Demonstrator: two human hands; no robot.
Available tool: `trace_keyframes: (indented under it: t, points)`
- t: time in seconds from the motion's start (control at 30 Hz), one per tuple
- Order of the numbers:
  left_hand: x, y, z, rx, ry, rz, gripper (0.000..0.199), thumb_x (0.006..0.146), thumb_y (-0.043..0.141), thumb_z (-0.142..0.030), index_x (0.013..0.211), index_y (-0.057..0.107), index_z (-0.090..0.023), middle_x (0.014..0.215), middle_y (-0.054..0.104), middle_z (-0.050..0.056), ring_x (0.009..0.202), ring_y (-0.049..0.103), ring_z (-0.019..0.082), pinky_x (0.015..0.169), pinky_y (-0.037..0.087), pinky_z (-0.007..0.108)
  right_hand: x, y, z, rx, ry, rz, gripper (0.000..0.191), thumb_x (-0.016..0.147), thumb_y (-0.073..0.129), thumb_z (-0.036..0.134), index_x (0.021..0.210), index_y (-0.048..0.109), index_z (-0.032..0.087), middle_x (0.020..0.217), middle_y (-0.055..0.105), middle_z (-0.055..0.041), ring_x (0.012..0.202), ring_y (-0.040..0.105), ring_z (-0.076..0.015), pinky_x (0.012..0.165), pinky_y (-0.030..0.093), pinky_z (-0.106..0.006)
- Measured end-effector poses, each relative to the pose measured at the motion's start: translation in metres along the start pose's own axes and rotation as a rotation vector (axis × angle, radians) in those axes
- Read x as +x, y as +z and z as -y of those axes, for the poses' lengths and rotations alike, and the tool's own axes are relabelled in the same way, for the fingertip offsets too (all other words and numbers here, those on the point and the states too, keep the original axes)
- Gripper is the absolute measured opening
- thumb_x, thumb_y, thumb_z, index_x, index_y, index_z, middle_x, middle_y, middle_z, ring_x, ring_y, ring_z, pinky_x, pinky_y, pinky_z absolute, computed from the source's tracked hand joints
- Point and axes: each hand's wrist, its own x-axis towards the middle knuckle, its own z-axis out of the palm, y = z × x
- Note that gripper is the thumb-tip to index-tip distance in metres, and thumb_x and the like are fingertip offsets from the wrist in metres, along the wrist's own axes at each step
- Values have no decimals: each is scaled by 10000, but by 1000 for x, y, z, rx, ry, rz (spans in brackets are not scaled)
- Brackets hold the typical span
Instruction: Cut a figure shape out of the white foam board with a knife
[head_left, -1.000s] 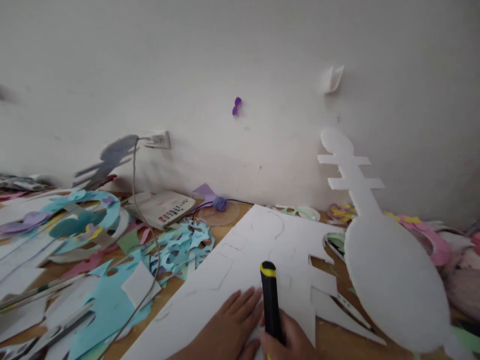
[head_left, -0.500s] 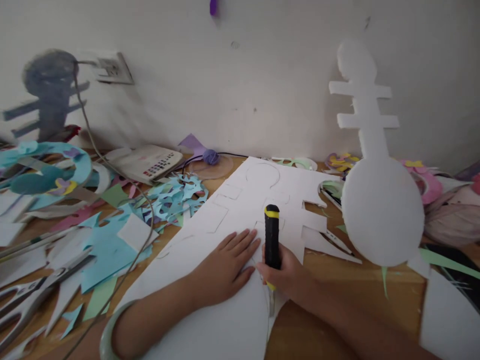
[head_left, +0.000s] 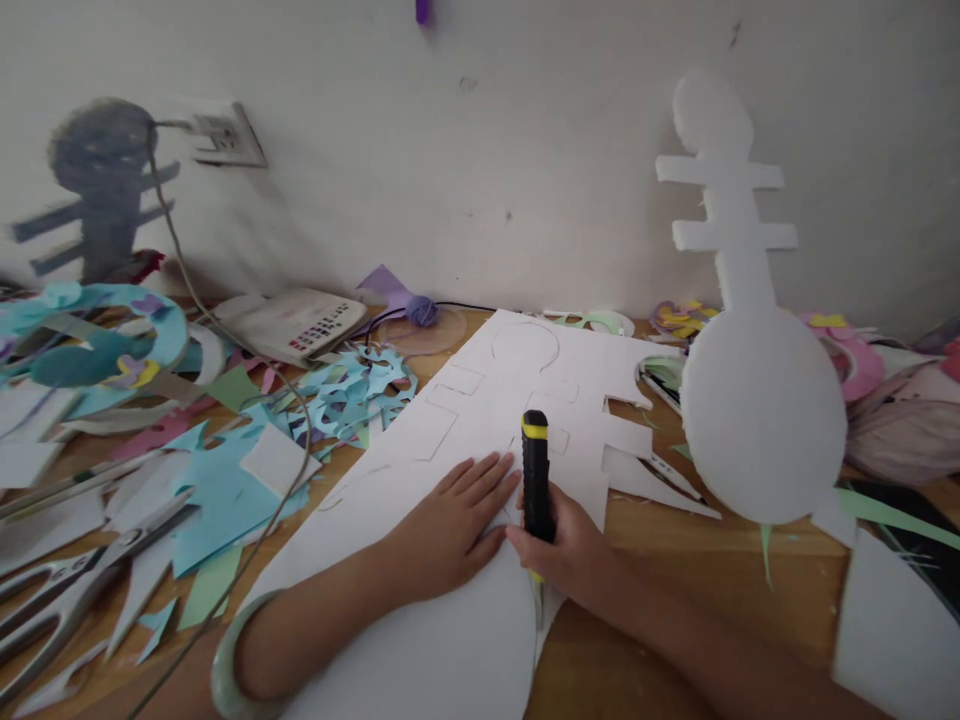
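A large white foam board [head_left: 420,645] with a pencil-drawn outline lies on the wooden table in front of me. My left hand [head_left: 454,530] presses flat on it, fingers stretched out and a pale bangle [head_left: 238,650] on the wrist. Close beside it, my right hand [head_left: 566,545] is wrapped round a black and yellow utility knife [head_left: 535,475]. The handle points up and the blade points down towards me, at a cut line along the board's right part. Where the blade tip meets the board is hard to make out.
A cut-out white instrument shape [head_left: 765,415] leans on the wall at right. On the left lie scissors [head_left: 112,555], blue paper scraps [head_left: 217,500] and a white device with keys [head_left: 300,325]. A cable [head_left: 262,365] hangs from the wall socket [head_left: 225,135] across them.
The utility knife in my right hand has shifted slightly to the left and towards me along the cut line. My left hand stays flat on the board.
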Motion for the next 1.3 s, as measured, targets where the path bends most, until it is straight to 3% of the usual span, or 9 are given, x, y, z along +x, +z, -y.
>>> trace_keyframes:
  t: [0.23,0.67,0.93,1.1,1.3]
  points:
    - [3,-16,-11,16,-65,145,598,990,409,-297,1543,282,-107,1625,205,151,1503,186,293,1207,237,536,1,2,-5,-28,16,-32,190,755,577,323,883,467,236,610,464,50,549,469,-148,529,401,-285]
    - [3,-22,-19,-8,-111,154,634,954,440,-279,1547,280,-123,1636,187,122,1513,167,270,1219,201,512,6,5,-15,13,36,-27,239,748,571,375,880,425,239,563,469,66,501,491,-132,504,401,-262]
    - [4,-25,-20,-17,-114,158,654,938,462,-266,1547,280,-112,1631,202,146,1509,176,284,1218,206,512,8,4,-22,-67,2,-55,239,756,608,367,923,514,225,680,527,19,538,528,-141,529,448,-273]
    - [3,-21,-18,-10,-100,135,625,959,431,-297,1544,284,-135,1628,209,142,1508,182,274,1211,218,522,1,11,-25,-94,-6,-173,278,760,643,413,938,544,225,658,540,13,613,582,-179,559,471,-283]
    - [1,-18,-16,-22,-80,94,606,975,420,-320,1534,306,-115,1614,239,155,1501,206,286,1205,237,535,-9,18,-27,-154,-92,-326,233,787,586,397,934,539,222,762,611,-41,702,623,-218,672,516,-342]
